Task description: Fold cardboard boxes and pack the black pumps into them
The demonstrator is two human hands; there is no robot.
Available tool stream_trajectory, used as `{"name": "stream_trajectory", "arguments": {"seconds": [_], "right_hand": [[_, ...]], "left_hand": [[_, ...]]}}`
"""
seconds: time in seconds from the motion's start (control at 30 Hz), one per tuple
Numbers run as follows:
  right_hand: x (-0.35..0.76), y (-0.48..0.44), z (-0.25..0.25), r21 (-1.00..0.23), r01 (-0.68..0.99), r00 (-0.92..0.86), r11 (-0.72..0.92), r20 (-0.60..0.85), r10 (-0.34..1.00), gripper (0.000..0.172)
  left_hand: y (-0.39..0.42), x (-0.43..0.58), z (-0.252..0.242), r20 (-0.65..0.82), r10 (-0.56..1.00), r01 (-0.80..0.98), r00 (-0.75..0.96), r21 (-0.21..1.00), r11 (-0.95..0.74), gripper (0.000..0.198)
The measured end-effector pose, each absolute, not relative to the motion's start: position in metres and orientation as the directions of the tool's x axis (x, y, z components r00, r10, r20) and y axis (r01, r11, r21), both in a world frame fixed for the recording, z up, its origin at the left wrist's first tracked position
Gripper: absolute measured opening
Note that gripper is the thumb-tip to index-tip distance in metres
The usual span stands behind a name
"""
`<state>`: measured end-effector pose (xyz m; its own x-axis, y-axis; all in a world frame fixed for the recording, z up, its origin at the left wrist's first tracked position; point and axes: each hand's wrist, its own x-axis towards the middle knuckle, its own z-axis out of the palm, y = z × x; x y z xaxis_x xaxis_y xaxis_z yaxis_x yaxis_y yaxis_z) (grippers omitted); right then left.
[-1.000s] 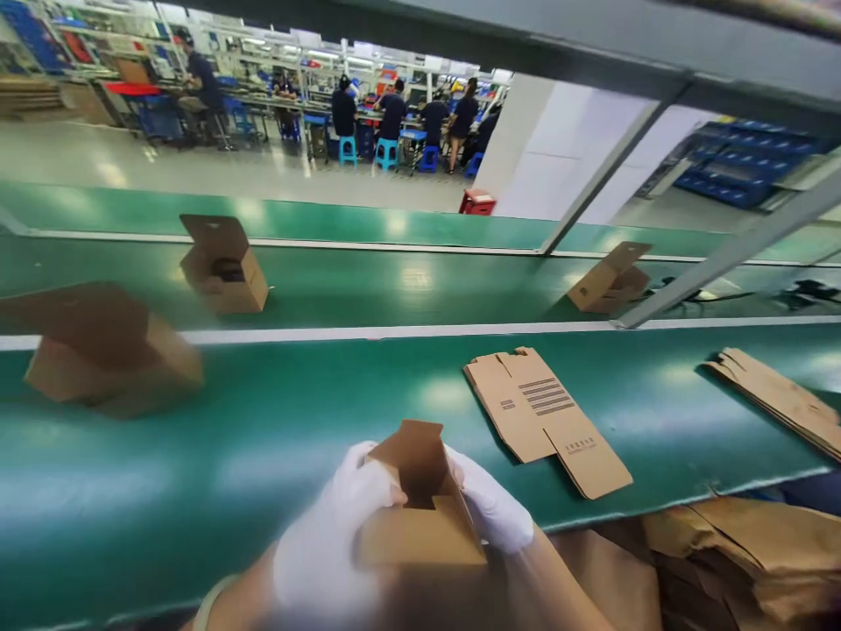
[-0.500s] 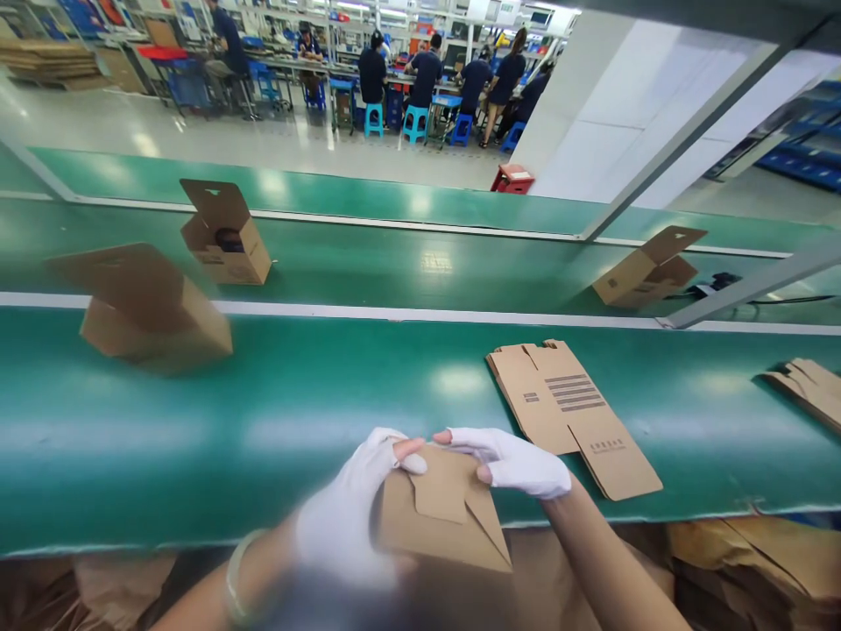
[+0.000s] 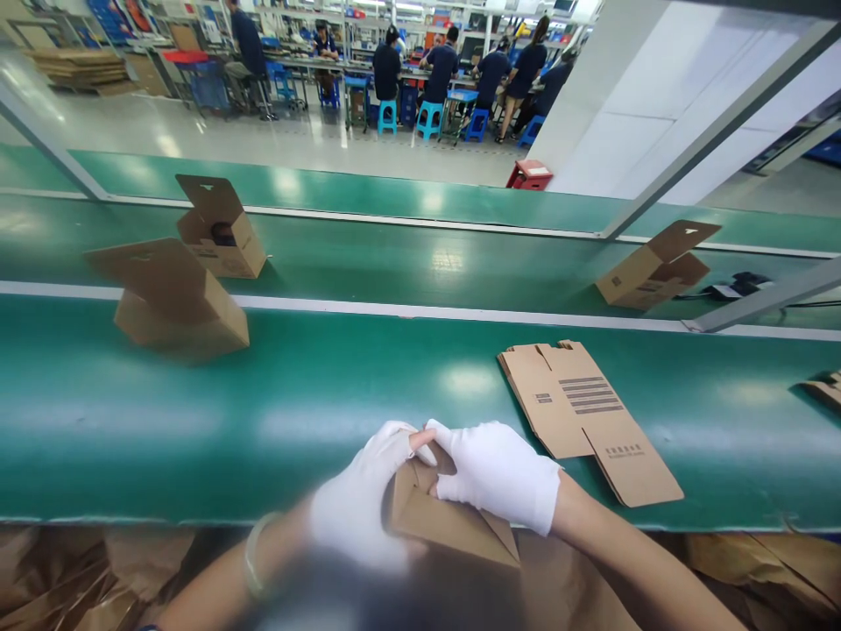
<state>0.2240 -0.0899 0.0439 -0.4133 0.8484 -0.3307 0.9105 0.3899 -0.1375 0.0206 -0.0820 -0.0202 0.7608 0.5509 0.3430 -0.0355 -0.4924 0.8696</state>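
The left hand (image 3: 358, 508), in a white glove with bare fingertips, is wrapped around the left side of a small brown carton (image 3: 447, 517) and grips it, though blur hides how the fingers lie; the right hand (image 3: 496, 473), gloved the same way, lies curled over the carton's upper end and presses on its flaps, with fingertips of both hands meeting at the top edge; the carton is held at the near edge of the green conveyor belt (image 3: 328, 403), just in front of the person, tilted with one end toward the camera; that end shows flaps folded across one another, so I judge the closing of this end to be nearly done but not yet let go, while the other end is hidden under the hands and I cannot tell its state; just to the right a flat printed carton blank (image 3: 584, 416) lies on the belt, unfolded; well to the left an erected box (image 3: 177, 302) stands on the same belt with its lid flap up; on the far belt stand two more open boxes, one left (image 3: 220, 228) and one right (image 3: 653, 267); co-workers (image 3: 440, 70) sit at benches well behind
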Motion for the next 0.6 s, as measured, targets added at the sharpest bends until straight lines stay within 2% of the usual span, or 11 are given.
{"name": "stream_trajectory", "arguments": {"seconds": [0.07, 0.13, 0.2, 0.23, 0.33, 0.43, 0.53, 0.6], "right_hand": [[0.235, -0.093, 0.048, -0.169, 0.896, -0.437, 0.411, -0.172, 0.883, 0.032], [0.247, -0.100, 0.056, -0.169, 0.881, -0.419, 0.442, 0.153, 0.895, 0.034], [0.254, -0.110, 0.062, -0.115, 0.848, -0.426, 0.517, 0.431, 0.795, 0.040], [0.253, -0.116, 0.063, -0.075, 0.811, -0.479, 0.580, 0.484, 0.732, 0.041], [0.239, -0.130, 0.059, 0.063, 0.636, -0.715, 0.769, 0.423, 0.557, 0.033], [0.221, -0.131, 0.046, 0.174, 0.585, -0.779, 0.792, 0.392, 0.489, 0.022], [0.221, -0.125, 0.039, 0.227, 0.588, -0.765, 0.776, 0.469, 0.442, 0.023], [0.229, -0.121, 0.039, 0.252, 0.589, -0.742, 0.768, 0.546, 0.390, 0.022]], "left_hand": [[-0.075, 0.017, -0.016, 0.354, 0.590, -0.040, 0.726, 0.877, -0.478, 0.092], [-0.062, 0.010, -0.010, 0.330, 0.693, -0.015, 0.641, 0.908, -0.419, 0.086], [-0.043, 0.003, -0.005, 0.280, 0.832, -0.023, 0.479, 0.952, -0.307, 0.075], [-0.032, 0.000, -0.003, 0.236, 0.894, -0.065, 0.380, 0.971, -0.228, 0.068], [-0.002, -0.002, -0.001, 0.046, 0.990, -0.320, 0.130, 0.947, -0.002, 0.047], [0.015, 0.005, -0.006, -0.154, 0.986, -0.507, 0.066, 0.846, 0.166, 0.036], [0.018, 0.013, -0.017, -0.261, 0.952, -0.519, 0.159, 0.799, 0.305, 0.042], [0.014, 0.013, -0.025, -0.254, 0.959, -0.408, 0.125, 0.868, 0.284, 0.048]]}}
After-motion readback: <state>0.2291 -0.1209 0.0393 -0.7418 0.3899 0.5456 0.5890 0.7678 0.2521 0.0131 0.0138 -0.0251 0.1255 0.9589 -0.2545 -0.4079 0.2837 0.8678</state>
